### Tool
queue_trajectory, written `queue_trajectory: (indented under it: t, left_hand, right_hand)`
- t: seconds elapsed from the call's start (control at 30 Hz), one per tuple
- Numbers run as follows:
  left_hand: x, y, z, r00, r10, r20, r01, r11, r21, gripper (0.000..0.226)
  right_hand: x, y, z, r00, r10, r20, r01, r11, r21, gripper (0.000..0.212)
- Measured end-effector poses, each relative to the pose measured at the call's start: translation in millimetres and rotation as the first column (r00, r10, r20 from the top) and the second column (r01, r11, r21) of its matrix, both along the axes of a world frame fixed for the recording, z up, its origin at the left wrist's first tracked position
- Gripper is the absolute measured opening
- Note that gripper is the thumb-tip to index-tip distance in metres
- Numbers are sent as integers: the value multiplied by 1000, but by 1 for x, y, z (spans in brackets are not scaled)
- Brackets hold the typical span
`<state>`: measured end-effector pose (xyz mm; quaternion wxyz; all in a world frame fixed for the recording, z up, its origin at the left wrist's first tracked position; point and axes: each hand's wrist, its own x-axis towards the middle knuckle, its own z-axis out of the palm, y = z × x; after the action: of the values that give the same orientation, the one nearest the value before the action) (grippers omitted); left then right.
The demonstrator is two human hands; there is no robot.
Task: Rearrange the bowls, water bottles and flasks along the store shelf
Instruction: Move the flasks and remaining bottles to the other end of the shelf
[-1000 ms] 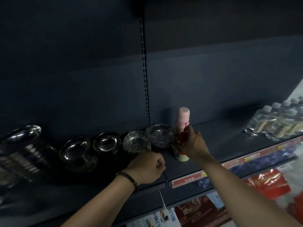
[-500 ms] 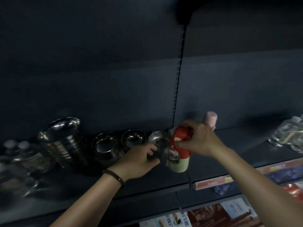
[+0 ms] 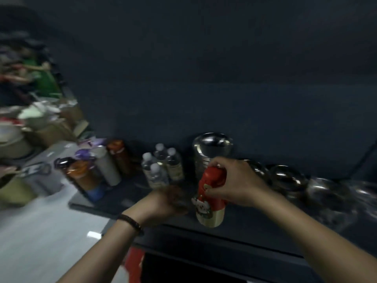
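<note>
Flask [image 3: 211, 203], gripped in right hand [image 3: 236, 182], has moved near water bottles [image 3: 161, 166]; left hand [image 3: 163, 201] grip unclear.

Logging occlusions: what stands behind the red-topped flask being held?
A tall stack of steel bowls stands behind the flask; its top shows, while the flask and the right hand cover its lower front.

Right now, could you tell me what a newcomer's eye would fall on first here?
The red-capped flask stands out near the front edge of the dark shelf, its cap gripped by the right hand. Just behind it rises a shiny stack of steel bowls, with clear water bottles clustered to its left. The left hand beside the flask is too blurred to read.
</note>
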<state>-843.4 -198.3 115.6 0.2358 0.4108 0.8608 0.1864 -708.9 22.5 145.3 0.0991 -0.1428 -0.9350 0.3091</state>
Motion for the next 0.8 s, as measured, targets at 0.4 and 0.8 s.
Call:
queue_trajectory:
  t: [0.4,0.8]
  left_hand:
    - [-117,-172,-80,834,468,291,-510,856,86,38]
    - [-187,-165,-149,642,431,634,-719,625,303,79]
  right_hand:
    - [-211,-164,-38,986,167,-4,-166,985,49,59]
    - [-353,-201,-68,964,183,194,-227,945,235,55]
